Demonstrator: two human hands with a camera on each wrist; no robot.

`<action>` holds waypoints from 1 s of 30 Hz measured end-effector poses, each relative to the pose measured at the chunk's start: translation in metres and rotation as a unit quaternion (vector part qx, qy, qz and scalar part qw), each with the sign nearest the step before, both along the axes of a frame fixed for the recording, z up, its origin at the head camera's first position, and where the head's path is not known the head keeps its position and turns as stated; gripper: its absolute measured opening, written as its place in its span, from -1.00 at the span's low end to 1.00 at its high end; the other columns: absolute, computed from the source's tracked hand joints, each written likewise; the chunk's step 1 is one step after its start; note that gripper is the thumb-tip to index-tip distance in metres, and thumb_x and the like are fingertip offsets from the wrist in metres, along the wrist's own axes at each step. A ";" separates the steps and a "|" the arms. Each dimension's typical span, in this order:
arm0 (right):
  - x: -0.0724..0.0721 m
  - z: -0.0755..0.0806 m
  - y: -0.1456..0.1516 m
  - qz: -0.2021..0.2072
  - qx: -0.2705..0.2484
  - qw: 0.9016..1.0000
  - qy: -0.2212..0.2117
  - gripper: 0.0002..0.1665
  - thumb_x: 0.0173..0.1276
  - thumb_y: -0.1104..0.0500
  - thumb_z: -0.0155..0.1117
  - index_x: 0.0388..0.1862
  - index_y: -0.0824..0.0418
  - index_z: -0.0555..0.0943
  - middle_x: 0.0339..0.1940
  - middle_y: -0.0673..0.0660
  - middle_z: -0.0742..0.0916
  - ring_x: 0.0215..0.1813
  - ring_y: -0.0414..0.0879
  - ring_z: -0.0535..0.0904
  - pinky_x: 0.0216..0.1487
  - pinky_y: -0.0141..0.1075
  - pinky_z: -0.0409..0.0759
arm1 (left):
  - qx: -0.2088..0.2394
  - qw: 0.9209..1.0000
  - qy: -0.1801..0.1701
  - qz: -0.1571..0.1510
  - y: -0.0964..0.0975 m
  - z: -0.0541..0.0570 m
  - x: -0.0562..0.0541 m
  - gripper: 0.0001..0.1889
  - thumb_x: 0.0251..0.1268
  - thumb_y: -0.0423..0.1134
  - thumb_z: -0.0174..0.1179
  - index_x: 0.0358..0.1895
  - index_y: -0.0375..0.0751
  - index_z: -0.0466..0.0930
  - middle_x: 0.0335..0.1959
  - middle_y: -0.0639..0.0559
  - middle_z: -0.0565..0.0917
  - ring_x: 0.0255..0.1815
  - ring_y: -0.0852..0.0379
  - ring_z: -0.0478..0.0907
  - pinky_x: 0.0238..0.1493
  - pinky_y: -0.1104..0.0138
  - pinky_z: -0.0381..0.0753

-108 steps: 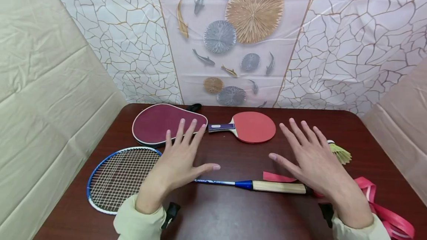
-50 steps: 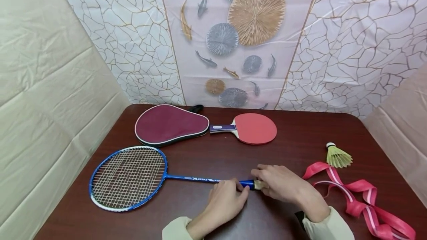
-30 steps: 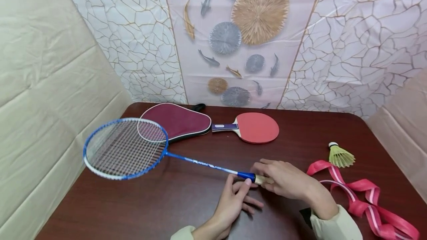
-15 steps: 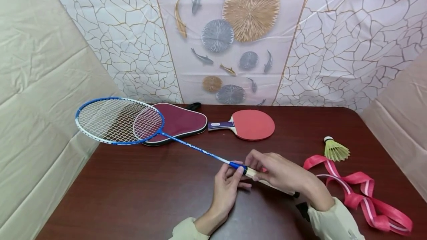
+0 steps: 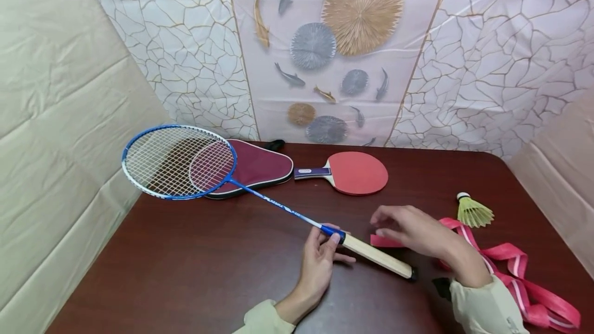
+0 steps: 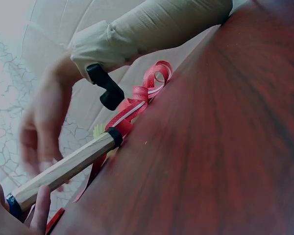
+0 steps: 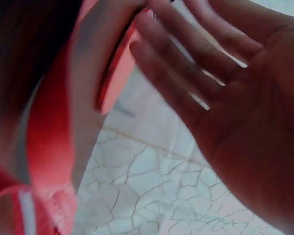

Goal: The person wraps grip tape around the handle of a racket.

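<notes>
My left hand (image 5: 315,267) pinches a blue-and-white badminton racket (image 5: 283,207) at the blue cone, thumb on top. The racket slants, its strung head raised at the left above the table. Its bare pale wooden handle (image 5: 378,256) with a black end cap points right; the left wrist view shows the handle (image 6: 68,169) from close by. My right hand (image 5: 424,233) hovers over the loose end of a pink grip tape (image 5: 382,241), fingers loosely bent and holding nothing. In the right wrist view its palm (image 7: 255,127) faces the camera beside the red tape (image 7: 49,142).
The rest of the tape lies in loops at the table's right side, near a yellow shuttlecock (image 5: 474,213). At the back are a red table tennis bat (image 5: 357,173) and a maroon bat case (image 5: 262,164), partly behind the racket head. Cloth walls surround the brown table (image 5: 209,282).
The racket lay flat on the table and has been lifted, its head rising highest. My left hand took hold at the cone; my right hand has let go of the handle and moved right.
</notes>
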State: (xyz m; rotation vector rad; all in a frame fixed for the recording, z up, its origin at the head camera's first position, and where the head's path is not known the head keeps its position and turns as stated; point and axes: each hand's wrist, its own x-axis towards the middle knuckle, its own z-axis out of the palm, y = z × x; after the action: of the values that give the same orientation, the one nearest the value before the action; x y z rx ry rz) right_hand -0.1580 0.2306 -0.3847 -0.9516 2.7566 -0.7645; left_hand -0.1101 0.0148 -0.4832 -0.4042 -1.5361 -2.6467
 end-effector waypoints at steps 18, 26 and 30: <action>-0.010 -0.019 0.012 0.010 0.046 0.999 -0.021 -0.67 0.05 0.15 0.59 -0.43 0.01 0.52 -0.47 -0.04 0.49 -0.38 -0.14 0.42 -0.40 -0.35 0.39 | -0.027 0.999 0.010 -0.031 -0.005 0.003 -0.001 -0.74 0.55 -0.33 -0.04 0.09 -0.49 0.32 0.00 -0.55 0.54 -0.15 -0.18 0.65 -0.41 -0.08 0.67; -0.010 -0.017 0.013 0.018 0.031 0.999 -0.024 -0.72 0.20 0.18 0.49 -0.44 -0.07 0.51 -0.47 -0.14 0.56 -0.46 -0.27 0.42 -0.42 -0.38 0.41 | -0.029 0.999 0.004 -0.032 -0.005 0.002 0.001 -0.73 0.54 -0.32 -0.03 0.10 -0.49 0.33 0.00 -0.56 0.53 -0.16 -0.23 0.64 -0.40 -0.06 0.68; -0.006 -0.009 0.006 0.001 -0.026 1.000 0.005 -0.69 0.25 0.25 0.43 -0.37 -0.06 0.46 -0.51 -0.20 0.61 -0.43 -0.27 0.50 -0.40 -0.36 0.48 | -0.023 0.999 0.005 -0.035 -0.004 0.002 0.001 -0.72 0.54 -0.33 -0.03 0.10 -0.51 0.31 0.00 -0.60 0.51 -0.16 -0.17 0.65 -0.40 -0.08 0.67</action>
State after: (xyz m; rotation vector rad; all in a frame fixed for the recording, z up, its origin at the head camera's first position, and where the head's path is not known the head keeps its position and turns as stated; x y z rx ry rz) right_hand -0.1643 0.2370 -0.3933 -0.9705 2.7576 -0.8357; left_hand -0.1088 0.0110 -0.4811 -0.4823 -1.6130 -2.6604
